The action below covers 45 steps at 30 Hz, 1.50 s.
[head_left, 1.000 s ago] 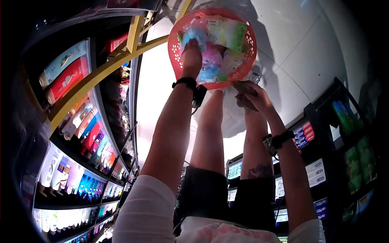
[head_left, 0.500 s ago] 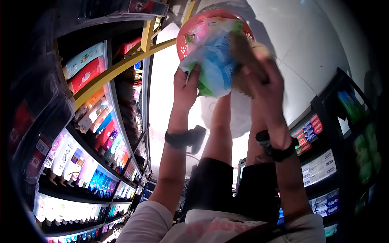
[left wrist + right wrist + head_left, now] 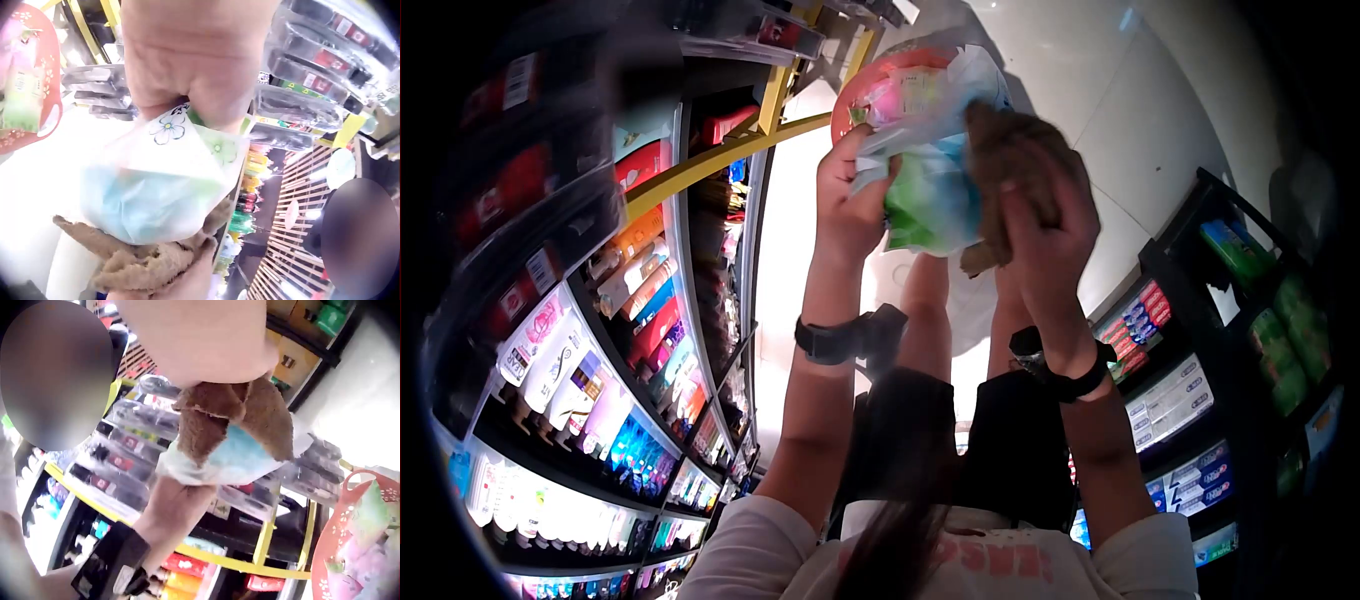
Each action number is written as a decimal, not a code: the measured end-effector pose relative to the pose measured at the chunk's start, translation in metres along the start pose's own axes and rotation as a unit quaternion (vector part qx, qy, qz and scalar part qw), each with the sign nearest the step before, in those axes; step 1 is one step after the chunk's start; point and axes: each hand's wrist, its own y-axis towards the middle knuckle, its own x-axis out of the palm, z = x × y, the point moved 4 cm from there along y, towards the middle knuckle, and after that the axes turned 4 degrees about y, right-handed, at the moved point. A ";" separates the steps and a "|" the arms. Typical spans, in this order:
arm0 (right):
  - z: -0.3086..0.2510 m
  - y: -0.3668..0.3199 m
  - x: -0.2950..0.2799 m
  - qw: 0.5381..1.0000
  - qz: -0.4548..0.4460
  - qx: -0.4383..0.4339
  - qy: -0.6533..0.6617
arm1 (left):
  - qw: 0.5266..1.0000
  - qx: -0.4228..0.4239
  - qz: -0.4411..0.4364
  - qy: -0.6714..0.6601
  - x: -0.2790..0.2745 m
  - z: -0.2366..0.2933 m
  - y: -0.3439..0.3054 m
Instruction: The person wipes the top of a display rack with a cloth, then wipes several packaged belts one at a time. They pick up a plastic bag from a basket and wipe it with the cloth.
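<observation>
My left hand [image 3: 848,205] pinches the edge of a soft plastic packet [image 3: 150,197], white, blue and green with a flower print, thumb on the near side. In my right hand [image 3: 1060,215] is a brown fuzzy cloth [image 3: 269,419], bunched under the fingers and lying against the packet's right side in the head view. Both hands are raised close together, overlapping the near part of a red plastic basket [image 3: 852,98]. More packets [image 3: 24,87], pink and green, lie inside that basket, which the left wrist view shows at its left edge.
Shelves with bottles and tubes [image 3: 580,400] run along the left, behind a yellow rail [image 3: 730,155]. Clear plastic cases [image 3: 530,200] stick out at the upper left. A dark rack with toothpaste boxes [image 3: 1170,400] stands on the right. Pale tiled floor [image 3: 1140,120] lies beyond the basket.
My left hand has lifted the blue packet out of the basket toward me. The right hand has risen from beside the basket, bringing the brown cloth up against the packet.
</observation>
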 end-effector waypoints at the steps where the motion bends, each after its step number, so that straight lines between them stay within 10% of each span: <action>1: 0.003 0.002 -0.006 0.989 0.030 0.104 0.100 | 1.000 0.011 0.008 0.018 0.004 0.019 -0.004; 4: 0.001 0.007 -0.023 0.884 -0.014 0.306 0.353 | 0.998 -0.018 0.056 -0.004 0.007 0.067 -0.020; 10: -0.103 0.014 -0.072 0.906 -0.235 0.172 0.308 | 0.998 0.050 -0.031 0.018 0.022 0.177 -0.071; 11: -0.132 0.015 -0.082 0.904 -0.257 0.158 0.303 | 0.976 0.146 -0.158 0.016 0.015 0.187 -0.071; 17: -0.256 0.001 -0.126 0.939 -0.182 0.023 0.290 | 0.976 0.210 -0.032 0.057 0.046 0.287 -0.113; 20: -0.302 -0.003 -0.149 0.943 0.066 -0.307 0.108 | 0.980 0.200 -0.005 0.020 0.046 0.297 -0.144; 23: -0.341 -0.007 -0.162 0.835 0.037 -0.548 -0.025 | 0.926 0.170 -0.198 -0.274 0.097 0.308 -0.177; 25: -0.360 -0.024 -0.157 0.770 -0.135 -0.617 -0.090 | 0.919 0.143 -0.059 -0.362 0.115 0.310 -0.196; 33: -0.352 -0.024 -0.185 0.855 -0.349 -0.372 0.094 | 0.900 0.210 0.094 -0.371 0.127 0.324 -0.231; 39: -0.370 -0.012 -0.196 0.884 -0.261 -0.382 0.071 | 0.926 0.199 0.275 -0.166 0.111 0.311 -0.238; 45: -0.410 -0.021 -0.152 0.810 -0.260 -0.524 -0.046 | 0.915 0.321 0.233 -0.074 0.107 0.316 -0.246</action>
